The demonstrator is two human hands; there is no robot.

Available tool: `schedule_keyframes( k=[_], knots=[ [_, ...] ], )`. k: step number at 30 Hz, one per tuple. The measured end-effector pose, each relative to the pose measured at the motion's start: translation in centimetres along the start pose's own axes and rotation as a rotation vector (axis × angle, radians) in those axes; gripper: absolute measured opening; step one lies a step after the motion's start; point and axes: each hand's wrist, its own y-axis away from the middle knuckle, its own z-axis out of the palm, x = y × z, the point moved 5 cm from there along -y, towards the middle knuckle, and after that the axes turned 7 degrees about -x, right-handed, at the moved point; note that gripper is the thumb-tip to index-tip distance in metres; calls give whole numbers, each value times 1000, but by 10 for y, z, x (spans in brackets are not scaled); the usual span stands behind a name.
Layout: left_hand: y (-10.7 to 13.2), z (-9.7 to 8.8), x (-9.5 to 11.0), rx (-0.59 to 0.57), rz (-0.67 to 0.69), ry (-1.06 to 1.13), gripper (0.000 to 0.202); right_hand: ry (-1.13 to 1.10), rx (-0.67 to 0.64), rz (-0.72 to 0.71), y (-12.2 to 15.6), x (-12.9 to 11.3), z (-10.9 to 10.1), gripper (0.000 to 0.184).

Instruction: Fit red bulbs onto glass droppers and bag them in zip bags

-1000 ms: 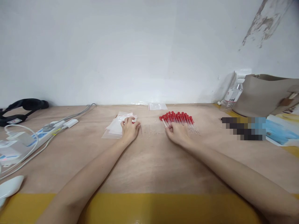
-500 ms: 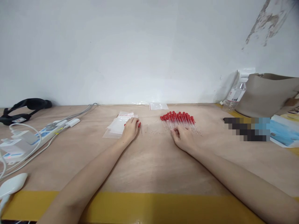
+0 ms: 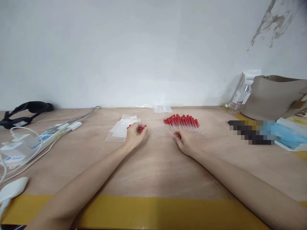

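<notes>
A white wall (image 3: pixel 134 57), its paint peeling at upper right, backs a brown table (image 3: pixel 148 172) with a yellow front edge. On the right stands a grey bag (image 3: pixel 271 99). The left hand (image 3: pixel 135 135) curls its fingers over red bulbs; whether they grip cannot be told. The right hand (image 3: pixel 184 140) has thumb and forefinger close together beside the red-topped droppers (image 3: pixel 181 120), which lie fanned on the table; any hold is unclear. The bottle (image 3: pixel 247 89) has a barcoded label (image 3: pixel 240 98), its print too small to read.
</notes>
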Motion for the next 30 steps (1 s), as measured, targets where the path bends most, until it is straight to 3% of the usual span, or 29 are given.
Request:
schedule_keyframes(
  k=[5,12,18,30],
  knots=[
    [23,22,14,-194,41,86,11,60,-32,-118,2,-14,5,19],
    [30,23,25,-178,122,80,16,92,-95,-187,6,-34,13,20],
    [31,27,23,-205,123,156,13,91,-119,-193,6,-34,15,21],
    [30,26,27,-244,155,55,14,-35,-181,-231,6,-41,18,18]
  ],
)
